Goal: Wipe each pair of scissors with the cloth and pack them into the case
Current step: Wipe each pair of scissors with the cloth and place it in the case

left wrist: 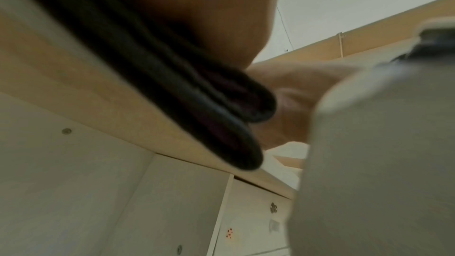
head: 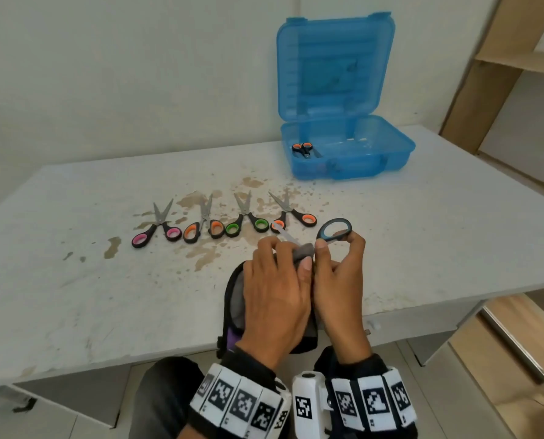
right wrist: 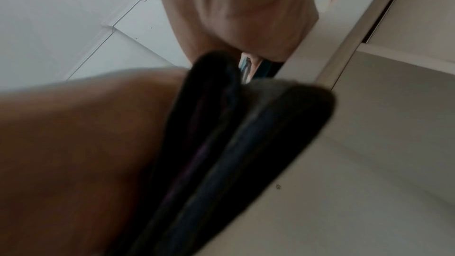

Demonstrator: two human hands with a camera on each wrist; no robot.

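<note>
- The left grip [head: 275, 286] curls round the dark cloth [head: 305, 251], closed over a blade; the right grip [head: 340, 274] pinches the blue-handled scissors [head: 334, 230], above the tabletop's [head: 74, 274] near edge
- Beyond them, four scissors [head: 224, 218] in a row, bare surface to their left
- One more pair [head: 305, 149] lies in the open blue case [head: 346, 153], far right
- Stained white tabletop, pale wall, wooden shelves [head: 524, 64] on the right

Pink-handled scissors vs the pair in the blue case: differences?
The pink-handled scissors lie on the table at the row's left end; the orange-handled scissors lie inside the blue case. Handle linings are pink versus orange. The pink pair's blades are spread. Both have black outer handles, and neither is held.
</note>
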